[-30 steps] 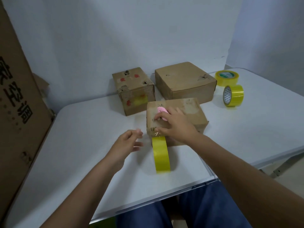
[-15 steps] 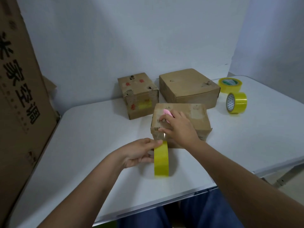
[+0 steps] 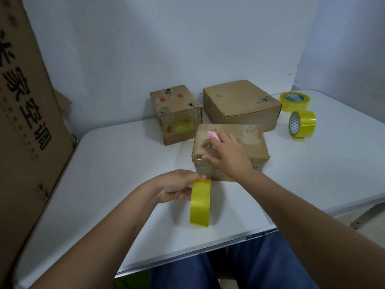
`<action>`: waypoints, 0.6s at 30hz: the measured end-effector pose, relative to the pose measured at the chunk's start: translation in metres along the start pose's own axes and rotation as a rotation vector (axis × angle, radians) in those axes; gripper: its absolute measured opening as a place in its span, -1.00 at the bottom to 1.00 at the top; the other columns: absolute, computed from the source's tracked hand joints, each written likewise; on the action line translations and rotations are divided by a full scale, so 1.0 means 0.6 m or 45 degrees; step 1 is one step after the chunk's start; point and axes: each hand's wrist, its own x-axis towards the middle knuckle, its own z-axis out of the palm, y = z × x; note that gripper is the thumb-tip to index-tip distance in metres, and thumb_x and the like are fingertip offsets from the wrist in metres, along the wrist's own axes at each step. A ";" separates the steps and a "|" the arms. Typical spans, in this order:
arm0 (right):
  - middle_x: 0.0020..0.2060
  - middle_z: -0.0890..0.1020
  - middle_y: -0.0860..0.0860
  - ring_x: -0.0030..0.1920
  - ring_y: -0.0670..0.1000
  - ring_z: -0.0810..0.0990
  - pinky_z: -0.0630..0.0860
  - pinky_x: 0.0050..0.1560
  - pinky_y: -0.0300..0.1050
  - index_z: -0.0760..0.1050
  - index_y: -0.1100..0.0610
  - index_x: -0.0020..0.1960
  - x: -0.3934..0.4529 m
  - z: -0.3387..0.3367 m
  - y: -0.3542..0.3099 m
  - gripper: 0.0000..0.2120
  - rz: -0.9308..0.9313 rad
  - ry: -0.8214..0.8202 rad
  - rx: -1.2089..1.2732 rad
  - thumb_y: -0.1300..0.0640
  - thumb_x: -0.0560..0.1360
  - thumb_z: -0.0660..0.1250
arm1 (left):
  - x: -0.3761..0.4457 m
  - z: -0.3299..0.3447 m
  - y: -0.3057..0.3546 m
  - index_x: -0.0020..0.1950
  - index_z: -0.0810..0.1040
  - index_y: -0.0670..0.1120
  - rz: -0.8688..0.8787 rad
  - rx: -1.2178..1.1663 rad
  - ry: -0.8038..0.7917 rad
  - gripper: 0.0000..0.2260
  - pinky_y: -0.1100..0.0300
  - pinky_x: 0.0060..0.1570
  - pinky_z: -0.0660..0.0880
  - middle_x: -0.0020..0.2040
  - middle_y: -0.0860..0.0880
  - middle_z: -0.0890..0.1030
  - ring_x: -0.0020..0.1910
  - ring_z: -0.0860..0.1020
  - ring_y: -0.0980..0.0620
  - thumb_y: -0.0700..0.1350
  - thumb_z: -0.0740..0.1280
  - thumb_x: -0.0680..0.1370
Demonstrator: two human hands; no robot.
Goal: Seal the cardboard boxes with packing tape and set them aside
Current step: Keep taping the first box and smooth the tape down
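White matte table (image 3: 116, 163) against pale blue-grey walls; printed corrugated sheet (image 3: 25, 122) leans far left. Left hand (image 3: 177, 187), fingers curled, pinches yellow glossy tape roll (image 3: 200, 203) standing on edge. Just beyond its fingertips: worn brown nearest box (image 3: 250, 151). Right hand (image 3: 227, 156) rests on top of it, fingers curled round a pink object (image 3: 213, 135).

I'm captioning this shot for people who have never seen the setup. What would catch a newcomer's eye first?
Probably the bright yellow tape roll standing on edge at the table's near side, gripped by the left hand. Just behind it, the right hand holds a small pink tool on the nearest cardboard box. Two more yellow rolls sit far right.
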 end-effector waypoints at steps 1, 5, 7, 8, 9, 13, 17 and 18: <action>0.05 0.47 -0.03 0.07 0.04 0.38 0.45 0.02 0.02 0.51 -0.05 0.17 0.000 -0.001 0.001 -0.66 0.002 -0.006 0.002 -0.16 0.45 0.39 | 0.002 0.002 -0.003 0.19 0.58 -0.16 0.045 -0.017 0.039 -0.72 0.15 0.03 0.60 -0.07 -0.04 0.68 -0.08 0.65 0.02 0.00 0.32 0.60; 0.01 0.41 -0.09 0.10 0.02 0.42 0.38 0.03 -0.14 0.52 -0.03 0.23 0.004 -0.023 -0.004 -0.74 0.098 -0.030 0.321 -0.04 0.63 0.14 | 0.008 0.010 -0.019 0.08 0.61 -0.14 0.133 -0.076 0.192 -0.70 0.21 -0.11 0.56 -0.18 -0.02 0.67 -0.22 0.62 0.06 0.09 0.32 0.59; 0.08 0.44 -0.10 0.15 -0.04 0.46 0.33 -0.03 -0.36 0.47 -0.03 0.31 0.000 -0.042 -0.005 -0.70 0.147 0.008 0.562 0.07 0.68 0.04 | 0.008 0.011 -0.024 0.05 0.58 -0.13 0.164 -0.117 0.231 -0.77 0.24 -0.18 0.54 -0.23 -0.02 0.64 -0.28 0.61 0.07 0.04 0.34 0.59; 0.10 0.46 -0.11 0.15 -0.08 0.47 0.32 -0.07 -0.37 0.41 -0.04 0.36 -0.004 -0.052 -0.006 -0.68 0.157 0.013 0.605 0.11 0.68 0.03 | 0.008 0.012 -0.025 0.03 0.58 -0.13 0.175 -0.137 0.242 -0.80 0.27 -0.24 0.55 -0.25 -0.02 0.63 -0.31 0.60 0.08 0.00 0.35 0.58; 0.10 0.48 -0.10 0.12 -0.09 0.46 0.31 -0.11 -0.32 0.35 -0.05 0.41 -0.008 -0.060 -0.005 -0.66 0.167 -0.006 0.615 0.13 0.68 0.04 | 0.007 0.014 -0.026 0.01 0.57 -0.12 0.184 -0.149 0.251 -0.83 0.28 -0.29 0.54 -0.26 -0.03 0.62 -0.34 0.60 0.09 -0.02 0.35 0.58; 0.12 0.54 0.04 0.06 -0.03 0.44 0.25 -0.22 -0.23 0.39 0.08 0.34 -0.025 -0.072 0.000 -0.71 0.200 -0.148 0.490 0.10 0.64 0.15 | 0.006 0.021 -0.030 -0.09 0.58 -0.10 0.216 -0.161 0.279 -0.86 0.29 -0.35 0.52 -0.28 -0.04 0.61 -0.38 0.58 0.09 -0.05 0.36 0.58; -0.12 0.49 -0.04 0.02 -0.01 0.41 0.28 -0.21 -0.19 0.48 0.07 0.15 -0.039 -0.072 -0.010 -0.83 0.096 -0.288 0.396 0.07 0.57 0.27 | 0.006 0.024 -0.029 -0.09 0.58 -0.11 0.225 -0.160 0.305 -0.87 0.29 -0.34 0.52 -0.28 -0.05 0.60 -0.37 0.56 0.07 -0.07 0.37 0.57; -0.14 0.49 -0.05 0.02 -0.01 0.40 0.32 -0.19 -0.18 0.48 0.06 0.09 -0.039 -0.071 -0.016 -0.86 0.065 -0.301 0.382 0.05 0.56 0.29 | 0.006 0.025 -0.028 -0.09 0.57 -0.12 0.225 -0.161 0.306 -0.88 0.29 -0.34 0.51 -0.28 -0.05 0.60 -0.37 0.55 0.07 -0.07 0.37 0.57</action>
